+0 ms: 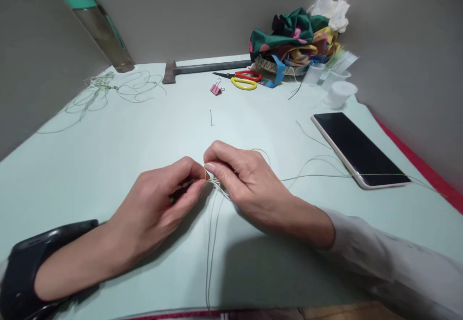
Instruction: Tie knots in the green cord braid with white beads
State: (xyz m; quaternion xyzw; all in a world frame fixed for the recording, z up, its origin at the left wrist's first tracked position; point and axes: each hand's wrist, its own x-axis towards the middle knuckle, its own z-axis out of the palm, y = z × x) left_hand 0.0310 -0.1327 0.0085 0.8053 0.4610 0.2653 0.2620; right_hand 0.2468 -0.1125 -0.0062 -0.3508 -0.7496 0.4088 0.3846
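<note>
Pinching the thin cord (213,223), left hand (159,204) and right hand (246,180) fingers clamp it; strands trail lengthwise toward the person.

Thin pale-green cord (213,223), pinched mid-table, strands trailing toward the near edge and rightward.

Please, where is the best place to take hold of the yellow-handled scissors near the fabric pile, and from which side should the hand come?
Probably best by the yellow loop handle. The yellow-handled scissors lie flat, handles toward the fabric pile, dark blades pointing left toward the pink binder clip. Come from the near, open table side, since fabric and cups crowd the right.
</note>
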